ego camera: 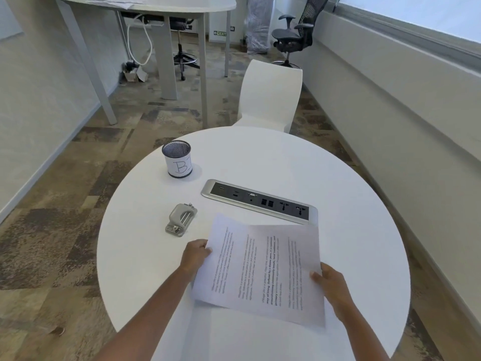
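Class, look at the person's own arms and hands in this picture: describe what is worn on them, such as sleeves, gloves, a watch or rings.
Nothing worn shows. The left hand and right hand are bare, without gloves or visible rings. The left forearm and right forearm are uncovered to the frame's edge: no sleeves, watch or bracelet.

Round white surface [351,199] free at right. Grey metal hole punch [181,221] and black mesh pen cup [177,159] block left; printed paper sheet [263,269], front.

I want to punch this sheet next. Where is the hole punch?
In the head view, the hole punch lies left on the white table, just beyond the left hand.
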